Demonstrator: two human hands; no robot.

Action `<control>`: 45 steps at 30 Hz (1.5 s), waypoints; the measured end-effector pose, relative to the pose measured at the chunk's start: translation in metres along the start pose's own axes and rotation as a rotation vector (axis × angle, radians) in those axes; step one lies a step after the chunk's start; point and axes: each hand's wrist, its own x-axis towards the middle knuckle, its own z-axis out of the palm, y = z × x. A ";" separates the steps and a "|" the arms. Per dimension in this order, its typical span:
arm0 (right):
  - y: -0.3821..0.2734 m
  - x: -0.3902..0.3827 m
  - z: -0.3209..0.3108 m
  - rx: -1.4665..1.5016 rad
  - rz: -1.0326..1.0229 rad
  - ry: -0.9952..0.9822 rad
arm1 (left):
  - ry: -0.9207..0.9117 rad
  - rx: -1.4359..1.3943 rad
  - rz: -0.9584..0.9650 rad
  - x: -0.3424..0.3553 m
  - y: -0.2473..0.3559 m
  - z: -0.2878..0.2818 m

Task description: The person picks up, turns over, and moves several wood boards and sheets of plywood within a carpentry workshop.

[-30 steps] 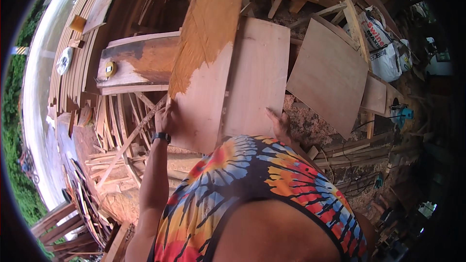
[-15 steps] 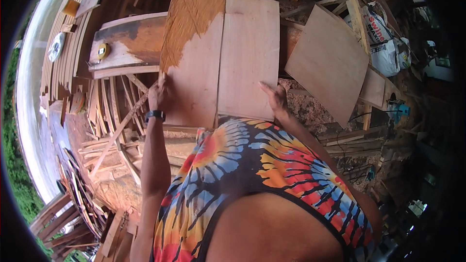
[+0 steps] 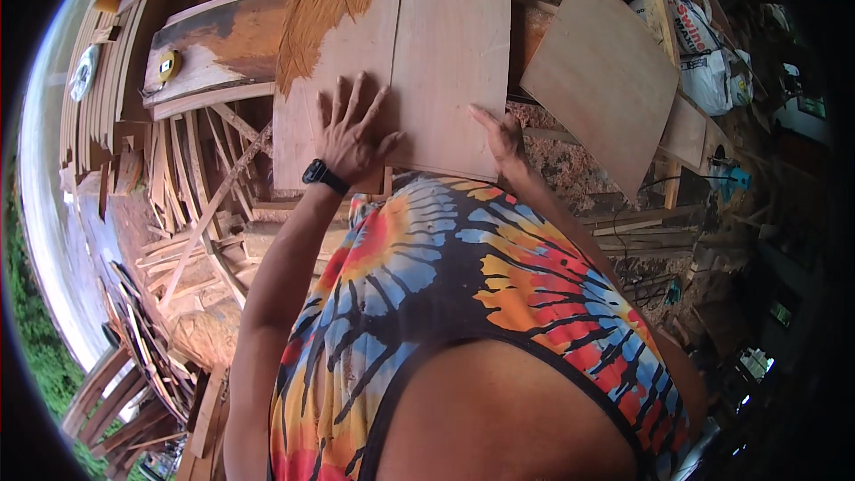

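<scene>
My left hand (image 3: 356, 134) lies spread flat on the left board (image 3: 307, 142), which is pale wood with a rough orange-brown patch over its upper part. My right hand (image 3: 499, 134) grips the right edge of a plain pale board (image 3: 450, 36), its index finger resting on the face. The two boards lie side by side with a narrow seam, across a stained plank (image 3: 227, 44). A yellow tape measure (image 3: 169, 66) sits on that plank, left of the boards.
A square plywood sheet (image 3: 601, 80) lies at the right, near white sacks (image 3: 708, 80) and a teal power tool (image 3: 737, 176). Stacked strips (image 3: 107, 134) and a white roll (image 3: 85, 71) are at upper left. Scrap wood (image 3: 205, 196) lies under and around the boards.
My left hand has left the left board's outer edge and now lies open on its face. The gap between the boards has narrowed, and both sit higher in the view.
</scene>
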 end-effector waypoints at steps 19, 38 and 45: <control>0.002 -0.015 0.003 -0.101 -0.058 0.037 | -0.006 0.072 -0.042 0.002 0.002 0.008; 0.004 -0.020 0.002 -0.030 -0.038 0.008 | 0.095 -0.021 -0.051 -0.001 -0.008 0.013; 0.002 -0.023 0.003 -0.066 -0.052 -0.004 | 0.131 -0.029 -0.049 -0.001 -0.009 0.013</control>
